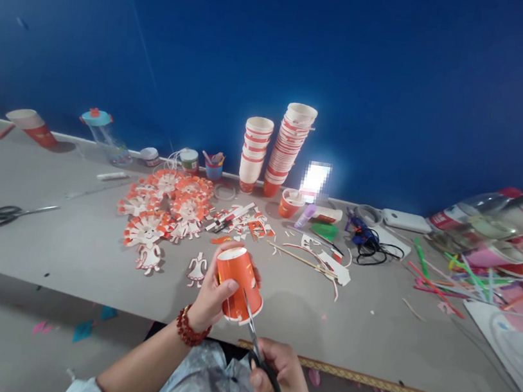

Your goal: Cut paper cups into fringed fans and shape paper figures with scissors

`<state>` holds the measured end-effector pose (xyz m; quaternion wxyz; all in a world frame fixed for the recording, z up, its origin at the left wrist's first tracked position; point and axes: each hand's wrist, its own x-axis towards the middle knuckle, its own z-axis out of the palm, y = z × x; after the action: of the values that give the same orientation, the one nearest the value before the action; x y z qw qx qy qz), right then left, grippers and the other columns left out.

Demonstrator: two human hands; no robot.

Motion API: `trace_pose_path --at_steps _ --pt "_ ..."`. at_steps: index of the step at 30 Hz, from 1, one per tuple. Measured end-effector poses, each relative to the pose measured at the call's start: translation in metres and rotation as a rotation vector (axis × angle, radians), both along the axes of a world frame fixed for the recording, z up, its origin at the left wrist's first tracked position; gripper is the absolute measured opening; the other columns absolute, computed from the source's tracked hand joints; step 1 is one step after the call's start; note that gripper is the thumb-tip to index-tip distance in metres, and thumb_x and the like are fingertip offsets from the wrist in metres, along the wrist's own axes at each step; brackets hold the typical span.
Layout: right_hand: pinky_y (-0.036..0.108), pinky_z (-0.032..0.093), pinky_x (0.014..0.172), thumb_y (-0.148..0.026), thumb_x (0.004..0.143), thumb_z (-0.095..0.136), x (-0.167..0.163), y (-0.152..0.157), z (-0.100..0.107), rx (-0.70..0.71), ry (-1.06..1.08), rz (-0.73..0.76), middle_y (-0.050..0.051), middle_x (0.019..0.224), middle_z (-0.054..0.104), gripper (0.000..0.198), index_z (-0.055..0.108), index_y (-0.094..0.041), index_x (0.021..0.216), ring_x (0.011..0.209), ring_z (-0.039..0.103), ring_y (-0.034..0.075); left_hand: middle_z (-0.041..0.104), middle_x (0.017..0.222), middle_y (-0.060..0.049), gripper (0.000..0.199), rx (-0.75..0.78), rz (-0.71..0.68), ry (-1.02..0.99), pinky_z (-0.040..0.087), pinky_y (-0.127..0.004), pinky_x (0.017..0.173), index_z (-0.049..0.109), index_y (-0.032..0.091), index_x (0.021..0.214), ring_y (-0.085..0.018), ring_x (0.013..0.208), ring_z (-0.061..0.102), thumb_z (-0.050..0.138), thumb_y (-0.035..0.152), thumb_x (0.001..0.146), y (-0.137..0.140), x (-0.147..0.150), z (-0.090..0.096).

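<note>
My left hand [217, 297] is wrapped round an orange paper cup [241, 277], held tilted above the front of the table. Black-handled scissors [252, 334] are gripped in my right hand [278, 370], fingers in the handle loops. Their blades reach the cup's lower rim and lie against its side; I cannot tell how deep any cut goes. Left of the cup a small white paper dress figure [197, 269] lies flat. Farther left is a pile of orange and white paper cut-outs [168, 202], some with drawn faces.
Two stacks of paper cups [291, 142] stand by the blue wall. Paper scraps [248, 222] lie in front of them. Another pair of scissors [20, 213] rests at the left. A corded blue tool [364, 233], plastic bottles [476, 210] and coloured strips [468, 280] are at the right.
</note>
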<state>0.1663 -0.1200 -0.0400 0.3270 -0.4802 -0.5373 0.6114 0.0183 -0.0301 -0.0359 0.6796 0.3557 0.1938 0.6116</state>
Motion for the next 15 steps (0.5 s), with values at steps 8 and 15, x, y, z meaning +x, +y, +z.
trace_pose_path --at_steps 8,15 --pt "0.020 0.023 0.040 -0.085 0.063 0.056 -0.002 -0.002 -0.001 -0.069 0.101 0.054 -0.007 0.043 0.042 0.066 0.042 -0.021 0.061 0.036 0.033 0.006 0.065 0.094 -0.007 0.072 -0.006 -0.005 0.025 0.054 -0.038 0.072 0.046 0.026 0.125 -0.026 0.084 0.067 0.078 0.051 0.066 -0.004 0.001 0.001" --pt "0.020 0.018 0.037 -0.088 0.058 0.056 -0.003 -0.004 -0.010 -0.095 0.053 0.000 -0.008 0.041 0.039 0.068 0.038 -0.022 0.059 0.033 0.029 0.005 0.065 0.098 -0.008 0.070 -0.007 -0.003 0.025 0.054 -0.039 0.073 0.047 0.027 0.124 -0.026 0.085 0.067 0.078 0.052 0.067 -0.003 0.001 -0.001"
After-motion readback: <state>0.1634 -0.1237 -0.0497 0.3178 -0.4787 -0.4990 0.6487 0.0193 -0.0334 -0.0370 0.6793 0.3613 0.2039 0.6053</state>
